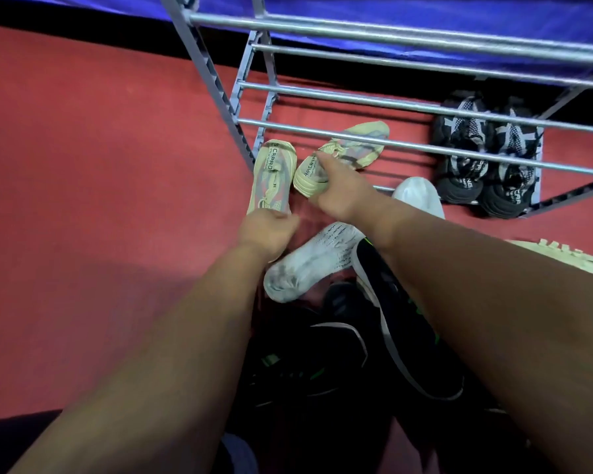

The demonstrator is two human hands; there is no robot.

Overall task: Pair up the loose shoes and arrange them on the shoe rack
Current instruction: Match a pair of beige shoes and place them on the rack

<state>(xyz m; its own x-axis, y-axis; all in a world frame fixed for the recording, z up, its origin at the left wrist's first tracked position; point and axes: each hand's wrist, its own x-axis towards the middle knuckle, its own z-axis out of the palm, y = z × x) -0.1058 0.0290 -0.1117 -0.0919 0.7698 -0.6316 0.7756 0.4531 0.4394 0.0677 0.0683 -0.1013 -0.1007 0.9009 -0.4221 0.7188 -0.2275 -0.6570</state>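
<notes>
Two pale yellow-green shoes lie at the left foot of the grey metal shoe rack [391, 46]. My left hand [264, 230] grips the toe end of the left yellow shoe [271, 172], which lies lengthwise outside the rack's post. My right hand [336, 189] holds the heel of the other yellow shoe [343, 148], whose front reaches under the lowest rails. A pair of black-and-white shoes [486, 155] stands side by side on the rack's bottom level at the right.
Loose shoes lie on the red floor between my arms: a dirty white shoe [308, 261], another white shoe [418, 196], black shoes with green accents [401, 319], and a yellow shoe [569, 258] at the right edge. A blue cloth hangs behind the rack.
</notes>
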